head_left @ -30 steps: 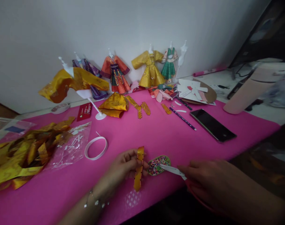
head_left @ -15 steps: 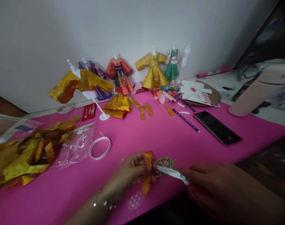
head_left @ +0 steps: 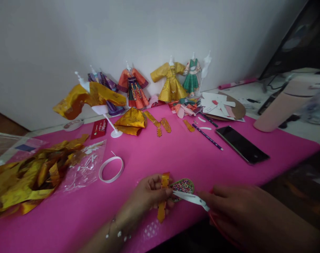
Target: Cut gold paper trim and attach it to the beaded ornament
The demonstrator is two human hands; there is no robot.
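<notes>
Pink mat point(head_left: 175, 154), narrow shiny gold strip point(head_left: 164, 181), vert. in left hand point(head_left: 149, 196)

My right hand point(head_left: 236, 207) covers the handles of the white-bladed scissors point(head_left: 190, 198); only a red rim shows below it. The fingers of my left hand point(head_left: 149, 195) hide the middle of the narrow golden paper strip point(head_left: 162, 212). The left edge cuts off the heap of crumpled golden foil point(head_left: 20, 182). I cannot read the small red card point(head_left: 99, 128).

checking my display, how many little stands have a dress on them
5: gold robe on the tilted front stand, purple dress behind it, then orange dress, yellow dress, green dress along the wall. A sixth stand, beside the green, is bare.
</notes>
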